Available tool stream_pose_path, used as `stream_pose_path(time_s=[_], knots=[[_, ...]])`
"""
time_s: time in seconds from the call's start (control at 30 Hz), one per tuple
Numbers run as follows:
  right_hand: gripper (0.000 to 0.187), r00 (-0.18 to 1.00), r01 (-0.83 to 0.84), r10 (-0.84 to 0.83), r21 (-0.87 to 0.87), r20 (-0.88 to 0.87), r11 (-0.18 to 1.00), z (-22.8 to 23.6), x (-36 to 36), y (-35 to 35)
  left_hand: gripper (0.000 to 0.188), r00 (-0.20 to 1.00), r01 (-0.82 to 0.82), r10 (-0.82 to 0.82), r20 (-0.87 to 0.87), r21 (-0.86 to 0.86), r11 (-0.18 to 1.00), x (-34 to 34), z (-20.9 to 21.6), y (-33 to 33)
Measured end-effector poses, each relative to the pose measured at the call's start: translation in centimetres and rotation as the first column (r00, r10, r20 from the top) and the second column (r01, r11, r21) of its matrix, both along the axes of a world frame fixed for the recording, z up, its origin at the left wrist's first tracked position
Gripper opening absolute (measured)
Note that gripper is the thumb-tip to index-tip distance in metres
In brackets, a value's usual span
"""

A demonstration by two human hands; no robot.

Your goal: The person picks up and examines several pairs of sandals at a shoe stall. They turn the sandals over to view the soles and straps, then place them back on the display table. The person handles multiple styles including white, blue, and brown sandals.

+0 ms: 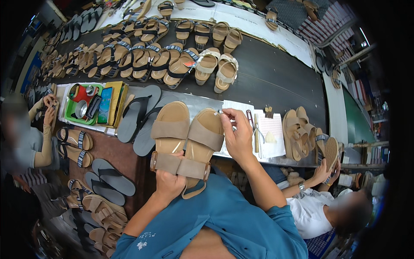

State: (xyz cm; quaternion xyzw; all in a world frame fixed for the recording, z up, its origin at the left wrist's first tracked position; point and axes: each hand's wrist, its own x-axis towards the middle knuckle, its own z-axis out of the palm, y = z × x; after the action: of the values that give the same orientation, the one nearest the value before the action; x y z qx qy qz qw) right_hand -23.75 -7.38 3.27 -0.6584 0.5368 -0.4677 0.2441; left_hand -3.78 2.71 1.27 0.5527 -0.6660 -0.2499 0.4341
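Observation:
A pair of taupe-strapped sandals (203, 140) with tan footbeds is held up before me, toes pointing away. Low on the pair, my left hand (168, 186) is closed around the ankle straps of both. My right hand (237, 134) is at the toe edge of the right sandal, thumb and fingers pinched together. Between those fingertips shows a small silvery bit, too tiny to name. Just right of that hand, nippers (257, 129) and a cream-coloured scrap (270, 137) lie on printed paper sheets (276, 151).
Rows of strapped sandals (142, 60) cover the dark conveyor belt (276, 73) ahead. Grey flip-flops (139, 114) and a green tray (73, 117) of small items sit to the left. A co-worker at each side handles footwear; more sandals (297, 134) stand at right.

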Motion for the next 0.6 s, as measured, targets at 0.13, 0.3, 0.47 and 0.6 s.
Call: stream_pose_path(time_s=[0.13, 0.3, 0.47, 0.6], knots=[[0.026, 0.999, 0.006, -0.012, 0.163, 0.036, 0.987, -0.4, -0.1, -0.9, 0.014, 0.997, 0.004, -0.001, 0.082, -0.042, 0.999, -0.1, 0.2, 0.5], [0.023, 0.895, -0.088, -0.103, 0.4, 0.434, 0.912, -2.6, -4.1, -2.6, 0.014, 0.999, -0.022, 0.021, 0.033, 0.05, 0.999, 0.4, -0.6, 0.8], [0.021, 0.936, 0.252, -0.341, 0.512, 0.087, 0.822, -15.0, -9.7, 2.1, 0.013, 0.997, -0.063, 0.059, 0.044, 0.082, 0.995, 0.4, -0.3, 1.0], [0.013, 0.939, 0.342, -0.321, 0.414, -0.121, 0.843, -18.8, -7.2, 5.7, 0.015, 0.998, -0.07, 0.068, 0.019, 0.125, 0.99, 0.7, -0.5, 1.2]])
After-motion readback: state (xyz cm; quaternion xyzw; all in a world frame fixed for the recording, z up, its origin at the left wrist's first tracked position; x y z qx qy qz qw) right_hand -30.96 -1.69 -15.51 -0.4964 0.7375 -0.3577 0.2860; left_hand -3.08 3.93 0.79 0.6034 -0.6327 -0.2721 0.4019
